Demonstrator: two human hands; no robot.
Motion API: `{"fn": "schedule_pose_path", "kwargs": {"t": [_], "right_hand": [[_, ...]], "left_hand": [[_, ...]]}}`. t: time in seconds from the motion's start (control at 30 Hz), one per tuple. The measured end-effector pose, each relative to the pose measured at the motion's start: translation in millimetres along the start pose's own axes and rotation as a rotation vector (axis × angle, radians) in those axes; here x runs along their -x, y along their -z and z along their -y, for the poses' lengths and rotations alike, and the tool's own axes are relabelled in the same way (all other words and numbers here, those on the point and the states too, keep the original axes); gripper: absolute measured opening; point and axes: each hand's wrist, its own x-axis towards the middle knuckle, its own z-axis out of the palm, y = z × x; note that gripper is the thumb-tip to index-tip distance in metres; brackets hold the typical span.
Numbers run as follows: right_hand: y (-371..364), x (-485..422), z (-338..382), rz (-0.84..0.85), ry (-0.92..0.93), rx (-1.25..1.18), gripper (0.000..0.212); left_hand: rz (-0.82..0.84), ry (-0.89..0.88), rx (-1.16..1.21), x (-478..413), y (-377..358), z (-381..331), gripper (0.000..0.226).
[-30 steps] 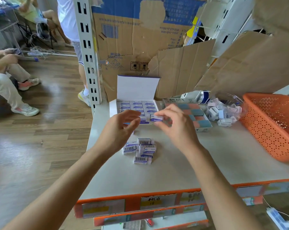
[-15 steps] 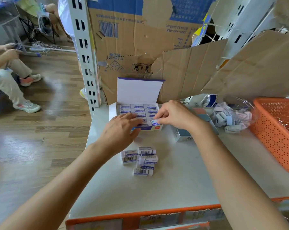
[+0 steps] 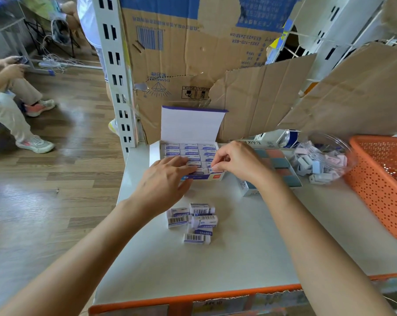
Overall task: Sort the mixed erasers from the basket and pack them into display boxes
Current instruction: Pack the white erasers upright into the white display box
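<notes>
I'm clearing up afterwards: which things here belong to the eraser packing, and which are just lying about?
Job: white display box, loose erasers, eraser pinched by right hand, orange basket, coloured-eraser box.
Lying about: torn cardboard, cables on floor.

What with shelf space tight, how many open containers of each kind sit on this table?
Display boxes: 2
Basket: 1
Clear bowl: 1
Total: 4

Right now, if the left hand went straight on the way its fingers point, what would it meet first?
Probably the eraser the right hand pinches at the display box front row; the left hand lies on packed erasers close beside it.
</notes>
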Motion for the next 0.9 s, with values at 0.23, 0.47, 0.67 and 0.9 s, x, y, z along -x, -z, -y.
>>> {"fn": "schedule_pose_path", "kwargs": {"t": [0.23, 0.47, 0.67, 0.9], "right_hand": [[12, -11, 9, 0.137, 0.024, 0.147, 0.008], [10, 1, 9, 0.052, 0.083, 0.201, 0.008], [8, 8, 4, 0.003, 0.111, 0.181, 0.009], [7, 8, 3, 0.018, 0.094, 0.130, 0.006]], "left_hand": [[-0.013, -0.005, -0.042, 1, -3, -1, 0.043], [0.002, -0.043, -0.053, -2, 2, 0, 0.045], [0.119, -0.162, -0.088, -24, -2, 2, 0.052], [0.098, -0.171, -0.092, -27, -7, 2, 0.052]]}}
